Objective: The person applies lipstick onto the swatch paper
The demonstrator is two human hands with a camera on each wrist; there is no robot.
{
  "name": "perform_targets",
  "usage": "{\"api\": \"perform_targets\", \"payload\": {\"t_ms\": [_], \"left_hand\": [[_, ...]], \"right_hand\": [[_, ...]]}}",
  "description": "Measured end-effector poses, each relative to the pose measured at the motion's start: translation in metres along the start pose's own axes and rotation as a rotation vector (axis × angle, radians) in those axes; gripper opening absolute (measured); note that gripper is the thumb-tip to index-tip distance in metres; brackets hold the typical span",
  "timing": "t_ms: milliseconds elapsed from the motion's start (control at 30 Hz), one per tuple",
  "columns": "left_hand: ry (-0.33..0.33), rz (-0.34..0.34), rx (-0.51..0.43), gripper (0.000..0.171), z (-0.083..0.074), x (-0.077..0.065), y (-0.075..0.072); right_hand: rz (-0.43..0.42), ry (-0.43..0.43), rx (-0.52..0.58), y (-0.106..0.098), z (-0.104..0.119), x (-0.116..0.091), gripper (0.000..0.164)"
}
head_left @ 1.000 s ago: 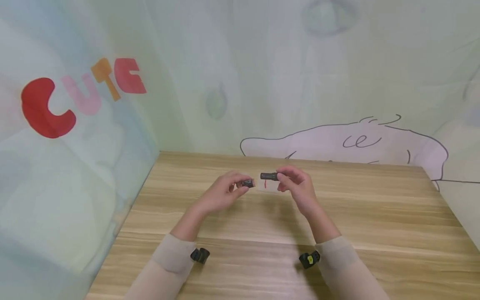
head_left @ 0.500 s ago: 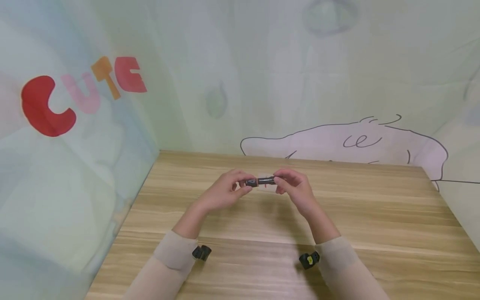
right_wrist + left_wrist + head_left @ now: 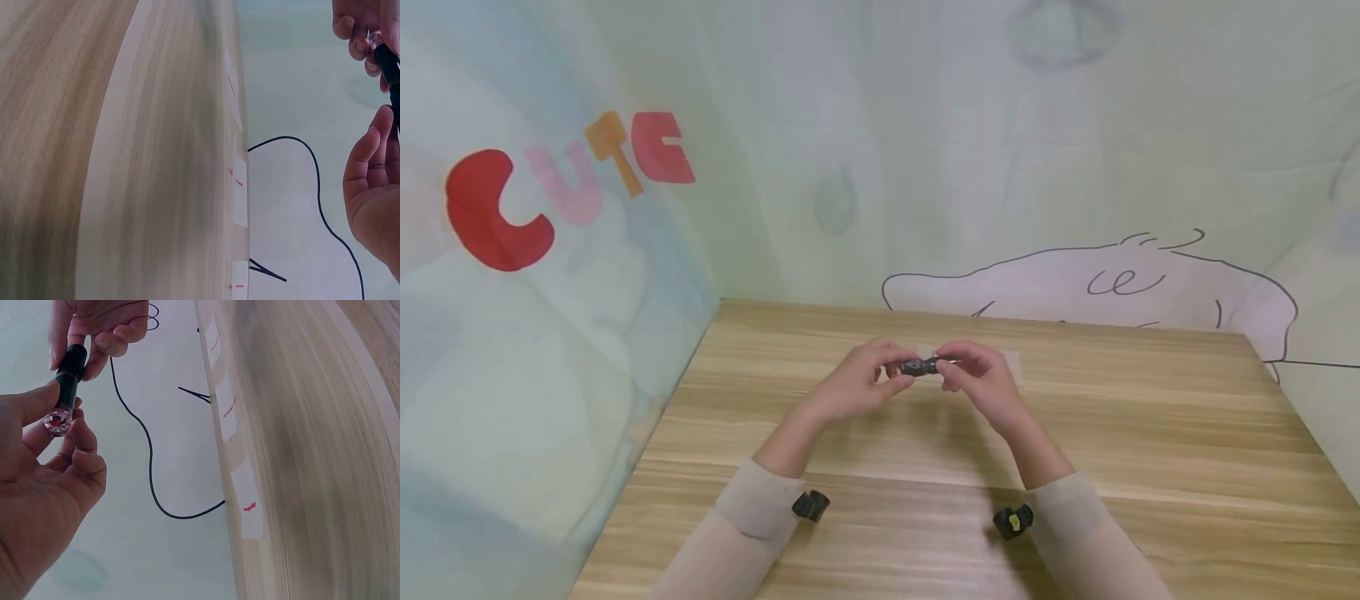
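Observation:
Over the far part of the table, a black lipstick tube (image 3: 913, 367) lies level between my two hands. My left hand (image 3: 853, 385) pinches its left part between thumb and fingers. At the other end, my right hand (image 3: 983, 383) grips the black cap (image 3: 74, 359) with thumb and fingertips. Cap and tube meet end to end, with a thin reddish ring at the joint in the left wrist view. A clear, faceted base (image 3: 57, 422) with red inside sticks out by my left fingers. My right fingers hide part of the cap in the head view.
White paper strips with red marks lie along the table's far edge: a near strip (image 3: 253, 515), a middle strip (image 3: 226, 422) and a far strip (image 3: 214, 353) in the left wrist view. Behind the wooden table (image 3: 880, 517) hangs a printed cloth (image 3: 925, 167).
The cap and the tube were apart a second ago. My right hand brought the cap left and down onto the tube, and both hands are now closer together.

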State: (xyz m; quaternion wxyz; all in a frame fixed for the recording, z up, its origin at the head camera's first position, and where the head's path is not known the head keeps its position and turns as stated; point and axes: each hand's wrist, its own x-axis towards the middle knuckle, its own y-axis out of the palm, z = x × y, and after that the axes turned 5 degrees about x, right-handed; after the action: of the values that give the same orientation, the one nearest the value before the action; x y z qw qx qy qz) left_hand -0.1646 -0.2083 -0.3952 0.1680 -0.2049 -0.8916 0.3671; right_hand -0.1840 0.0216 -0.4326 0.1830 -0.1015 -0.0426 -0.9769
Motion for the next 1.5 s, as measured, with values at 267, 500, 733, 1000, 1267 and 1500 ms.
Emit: {"api": "perform_targets", "payload": {"t_ms": [267,500,733,1000,1267,1500], "left_hand": [[0.0,-0.025,0.028,0.027,-0.001,0.001,0.004],[-0.005,-0.05,0.009,0.028,-0.002,0.001,0.008],[-0.02,-0.069,-0.02,0.029,-0.006,0.001,0.01],[-0.022,-0.072,-0.025,0.03,-0.008,0.0,0.011],[-0.023,-0.142,-0.106,0.04,-0.007,-0.006,0.012],[-0.051,-0.171,-0.169,0.034,-0.01,-0.01,0.016]], "right_hand": [[-0.021,0.03,-0.042,-0.001,-0.004,0.001,0.024],[-0.02,0.029,-0.063,-0.003,-0.005,0.002,0.023],[-0.007,0.027,-0.052,-0.004,-0.003,0.0,0.021],[0.022,0.028,-0.055,-0.006,-0.004,-0.003,0.022],[0.136,0.058,-0.044,-0.007,-0.011,-0.012,0.024],[0.183,0.068,-0.078,-0.004,-0.012,-0.02,0.029]]}}
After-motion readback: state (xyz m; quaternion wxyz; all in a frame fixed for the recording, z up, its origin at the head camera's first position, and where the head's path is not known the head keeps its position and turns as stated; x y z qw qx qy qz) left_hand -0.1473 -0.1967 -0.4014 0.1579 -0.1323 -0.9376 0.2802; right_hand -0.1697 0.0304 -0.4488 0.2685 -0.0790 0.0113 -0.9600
